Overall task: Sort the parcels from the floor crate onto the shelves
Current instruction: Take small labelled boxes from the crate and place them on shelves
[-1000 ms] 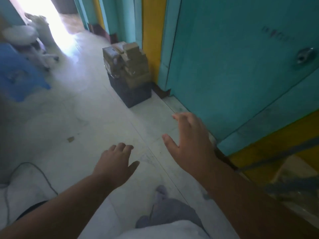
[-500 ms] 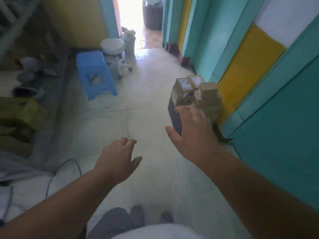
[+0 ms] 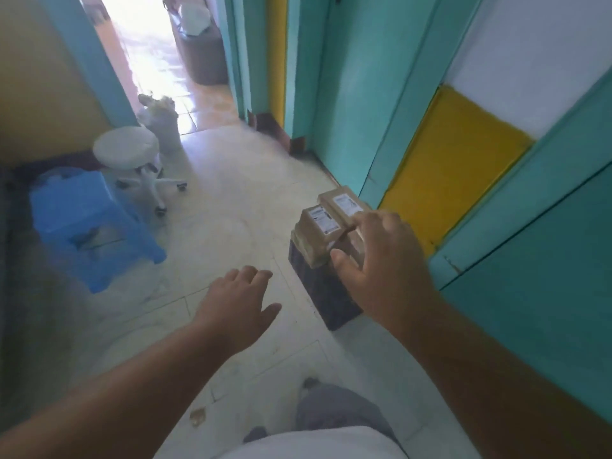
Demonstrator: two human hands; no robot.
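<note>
nearby, blue stool (image 3: pixel 89 226); white stool (image 3: pixel 127 149)

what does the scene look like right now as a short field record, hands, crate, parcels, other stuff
right hand: fingers spread, in front of the parcels, contact unclear
left hand: open, palm down above the floor, holds nothing
crate: dark, on the floor beside the teal wall
parcels: brown boxes with white labels, stacked above the crate rim
blue stool: left of the crate
white stool: behind the blue stool
shelves: not in view
</note>
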